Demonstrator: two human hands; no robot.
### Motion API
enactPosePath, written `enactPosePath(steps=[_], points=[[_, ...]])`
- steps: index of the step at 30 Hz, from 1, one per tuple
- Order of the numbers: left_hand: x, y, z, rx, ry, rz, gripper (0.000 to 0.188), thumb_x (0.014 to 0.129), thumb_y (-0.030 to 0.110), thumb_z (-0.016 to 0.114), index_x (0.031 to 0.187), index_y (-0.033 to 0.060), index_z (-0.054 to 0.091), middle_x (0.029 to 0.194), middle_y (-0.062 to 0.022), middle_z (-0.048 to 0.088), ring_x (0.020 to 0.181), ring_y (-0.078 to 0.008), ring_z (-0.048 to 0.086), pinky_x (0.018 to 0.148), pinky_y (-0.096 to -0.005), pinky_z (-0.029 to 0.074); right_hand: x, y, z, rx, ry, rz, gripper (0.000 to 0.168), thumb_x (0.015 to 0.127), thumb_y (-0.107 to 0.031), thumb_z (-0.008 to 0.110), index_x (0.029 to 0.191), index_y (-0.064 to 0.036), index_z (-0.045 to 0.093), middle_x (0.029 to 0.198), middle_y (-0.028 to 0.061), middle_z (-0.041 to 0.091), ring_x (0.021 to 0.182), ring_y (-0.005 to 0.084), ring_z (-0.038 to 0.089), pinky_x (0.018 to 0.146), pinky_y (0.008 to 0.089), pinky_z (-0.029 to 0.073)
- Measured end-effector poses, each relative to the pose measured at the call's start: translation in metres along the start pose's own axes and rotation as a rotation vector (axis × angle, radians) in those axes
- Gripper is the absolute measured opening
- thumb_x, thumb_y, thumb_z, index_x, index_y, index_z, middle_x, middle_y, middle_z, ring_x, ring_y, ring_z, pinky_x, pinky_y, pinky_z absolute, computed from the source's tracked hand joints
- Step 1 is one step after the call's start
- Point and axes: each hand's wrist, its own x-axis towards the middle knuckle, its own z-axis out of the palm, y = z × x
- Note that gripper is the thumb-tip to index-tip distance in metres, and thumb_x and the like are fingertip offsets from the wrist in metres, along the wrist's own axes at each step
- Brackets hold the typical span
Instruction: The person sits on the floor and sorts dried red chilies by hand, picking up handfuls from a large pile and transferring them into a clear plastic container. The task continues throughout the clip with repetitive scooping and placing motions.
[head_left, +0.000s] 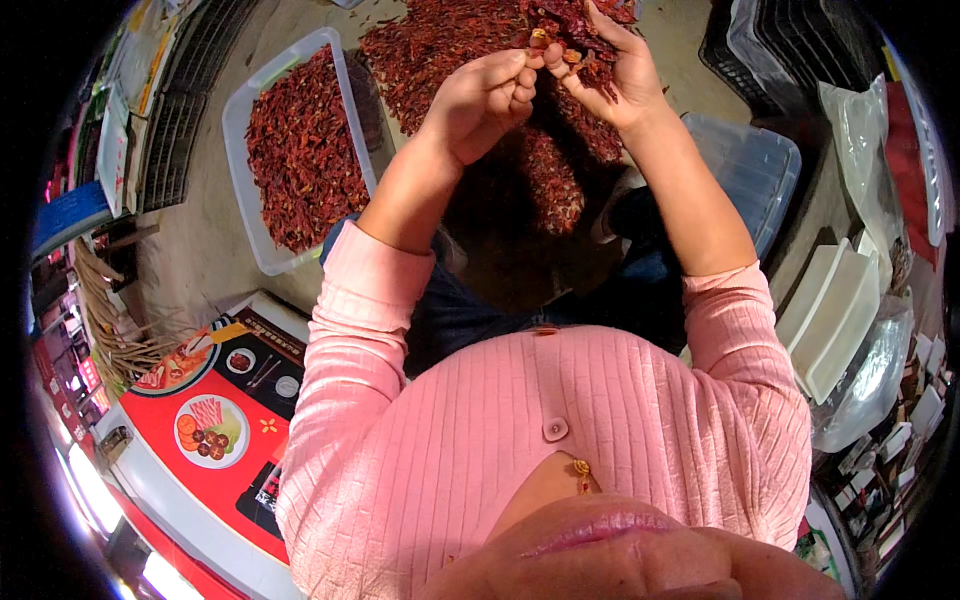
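My right hand (624, 84) holds a bunch of dark red dried chili peppers (562, 16), some with yellowish stem ends between the fingers. Close beside it, my left hand (484, 97) pinches the end of a dried chili (535, 52) between thumb and forefinger, its other fingers curled in. Below both hands spreads a large heap of dried red chilies (442, 52) on the floor. Part of that heap lies in deep shadow. To the left, a translucent plastic bin (238, 161) contains many more dried chilies (304, 161).
A clear blue-tinted plastic bin (750, 154) sits by my right forearm. Black plastic crates (799, 45) are stacked at upper right, others (169, 150) at left. White trays (829, 319) and plastic bags (862, 157) lie right. A food-printed red panel (217, 480) stands lower left.
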Motion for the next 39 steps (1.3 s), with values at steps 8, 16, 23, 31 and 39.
enactPosePath(steps=[8,16,23,31,39], points=[[0.003,-0.008,-0.007,0.296,0.121,0.215,0.019,0.100,0.020,0.053,0.104,0.0041,0.063,0.081,0.0024,0.058,0.069,-0.0061,0.052,0.064,-0.0218,0.045,0.000,0.006,0.006,0.001,0.146,-0.006,0.030,0.097,-0.027,0.057,0.115,-0.003,0.060,0.104,0.0142,0.069,0.087,0.0272,0.067,0.075,0.0360,0.057],[-0.009,0.011,0.013,0.412,0.057,0.199,0.027,0.100,0.024,0.054,0.109,0.0015,0.065,0.088,0.0003,0.063,0.075,-0.0068,0.056,0.070,-0.0200,0.046,0.001,-0.009,-0.011,0.057,0.105,-0.010,0.033,0.098,-0.031,0.054,0.114,-0.004,0.062,0.102,0.0164,0.069,0.090,0.0273,0.067,0.072,0.0326,0.058],[-0.010,0.005,0.016,0.791,0.216,0.621,0.023,0.096,0.021,0.062,0.110,0.0027,0.066,0.089,0.0005,0.063,0.077,-0.0064,0.056,0.072,-0.0199,0.046,0.004,-0.018,-0.007,0.130,-0.003,-0.070,0.031,0.099,-0.028,0.052,0.116,-0.004,0.063,0.110,0.0121,0.069,0.097,0.0265,0.067,0.078,0.0337,0.059],[0.007,-0.001,0.014,0.714,0.162,0.652,0.015,0.088,0.011,0.073,0.097,-0.0007,0.070,0.072,0.0076,0.058,0.066,0.0009,0.049,0.060,-0.0157,0.043,0.003,-0.005,-0.002,0.093,0.042,-0.041,0.034,0.099,-0.029,0.052,0.120,-0.004,0.061,0.114,0.0129,0.067,0.103,0.0272,0.066,0.083,0.0368,0.058],[0.001,0.004,0.018,0.447,0.113,0.351,0.022,0.095,0.022,0.064,0.102,0.0010,0.065,0.083,0.0021,0.061,0.072,-0.0055,0.054,0.064,-0.0204,0.044,0.002,-0.006,-0.001,0.131,0.016,-0.067,0.032,0.099,-0.028,0.051,0.119,-0.005,0.061,0.114,0.0107,0.068,0.102,0.0248,0.066,0.085,0.0381,0.057]])
